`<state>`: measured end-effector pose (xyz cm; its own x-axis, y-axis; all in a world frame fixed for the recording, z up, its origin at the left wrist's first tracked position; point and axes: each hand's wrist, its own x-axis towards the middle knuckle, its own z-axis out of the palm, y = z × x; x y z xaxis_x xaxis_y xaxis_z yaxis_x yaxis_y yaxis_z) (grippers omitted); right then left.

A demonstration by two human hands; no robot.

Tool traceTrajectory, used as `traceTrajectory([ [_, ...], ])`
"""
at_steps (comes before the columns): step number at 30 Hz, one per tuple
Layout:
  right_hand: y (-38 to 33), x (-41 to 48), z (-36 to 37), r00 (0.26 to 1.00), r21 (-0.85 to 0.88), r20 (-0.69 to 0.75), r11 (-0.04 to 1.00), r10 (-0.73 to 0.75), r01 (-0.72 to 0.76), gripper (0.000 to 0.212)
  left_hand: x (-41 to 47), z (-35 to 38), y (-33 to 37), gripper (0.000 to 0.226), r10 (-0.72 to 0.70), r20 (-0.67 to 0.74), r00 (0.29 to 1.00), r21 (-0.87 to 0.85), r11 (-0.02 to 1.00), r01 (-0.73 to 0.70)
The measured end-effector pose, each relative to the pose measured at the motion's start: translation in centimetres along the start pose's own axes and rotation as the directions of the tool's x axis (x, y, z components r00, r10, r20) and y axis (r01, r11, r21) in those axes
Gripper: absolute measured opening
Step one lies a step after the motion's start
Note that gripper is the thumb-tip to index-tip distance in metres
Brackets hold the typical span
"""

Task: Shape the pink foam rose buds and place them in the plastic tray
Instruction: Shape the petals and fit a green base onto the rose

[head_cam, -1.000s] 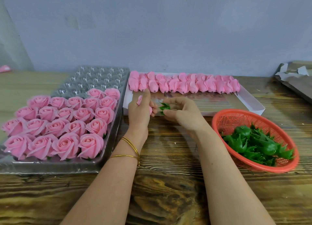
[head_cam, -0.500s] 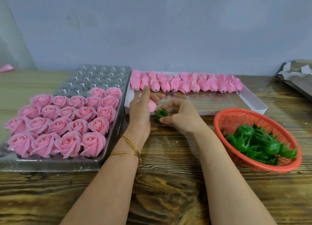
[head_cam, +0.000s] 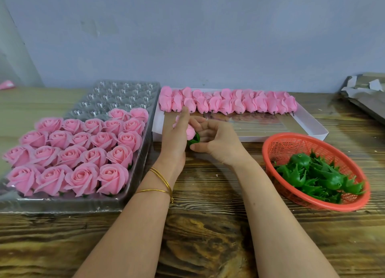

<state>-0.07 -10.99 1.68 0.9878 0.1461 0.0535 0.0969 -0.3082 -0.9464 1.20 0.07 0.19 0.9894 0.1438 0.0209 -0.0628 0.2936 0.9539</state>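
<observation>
My left hand (head_cam: 174,140) grips a pink foam rose bud (head_cam: 190,130) at the middle of the table. My right hand (head_cam: 216,141) holds a green calyx (head_cam: 195,139) pressed against the bud's base. The two hands touch around the bud. At the left lies the clear plastic tray (head_cam: 136,169), its near rows filled with several shaped pink roses (head_cam: 83,152), its far cups bare. A row of unshaped pink buds (head_cam: 227,102) lies along the far side of a white box (head_cam: 308,123) behind my hands.
A red plastic basket (head_cam: 277,144) with several green calyxes (head_cam: 312,175) stands at the right. Torn cardboard (head_cam: 366,92) lies at the far right corner. The wooden table (head_cam: 208,225) runs to a grey wall behind.
My right hand has brought the green calyx up onto the base of the bud in my left hand. The hands have closed together.
</observation>
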Motion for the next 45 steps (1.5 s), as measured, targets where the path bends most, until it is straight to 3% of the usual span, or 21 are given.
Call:
traceTrajectory([
  [7, 0.1, 0.0, 0.1, 1.000, 0.024, 0.012, 0.999, -0.026, 0.026, 0.037, 0.2, 0.0, -0.3, 0.054, 0.021, -0.006, 1.000, -0.004, 1.000, -0.021],
  [15, 0.3, 0.0, 0.0, 0.998, 0.215, 0.063, 0.977, -0.024, 0.010, 0.040, 0.2, 0.0, -0.3, 0.054, 0.022, -0.013, 1.000, 0.017, 1.000, -0.022],
  [23, 0.7, 0.2, -0.2, 0.995, 0.394, 0.060, 0.914, 0.078, -0.096, 0.034, 0.1, 0.0, -0.3, 0.046, 0.023, -0.001, 1.000, 0.048, 0.999, -0.023],
  [33, 1.3, 0.6, -0.3, 0.999, 0.339, -0.006, 0.940, 0.038, -0.034, 0.033, 0.1, -0.1, -0.5, 0.037, 0.018, 0.063, 0.998, 0.070, 0.997, -0.023],
  [38, 1.7, 0.8, -0.2, 0.999, 0.343, -0.023, 0.939, 0.049, -0.038, 0.033, 0.2, 0.1, -0.5, 0.033, -0.003, 0.010, 1.000, 0.069, 0.998, 0.002],
  [45, 1.3, 0.6, -0.2, 0.997, 0.429, 0.023, 0.900, 0.079, -0.082, 0.031, -0.3, 0.3, 0.2, 0.052, -0.008, -0.001, 1.000, 0.035, 0.999, 0.008],
])
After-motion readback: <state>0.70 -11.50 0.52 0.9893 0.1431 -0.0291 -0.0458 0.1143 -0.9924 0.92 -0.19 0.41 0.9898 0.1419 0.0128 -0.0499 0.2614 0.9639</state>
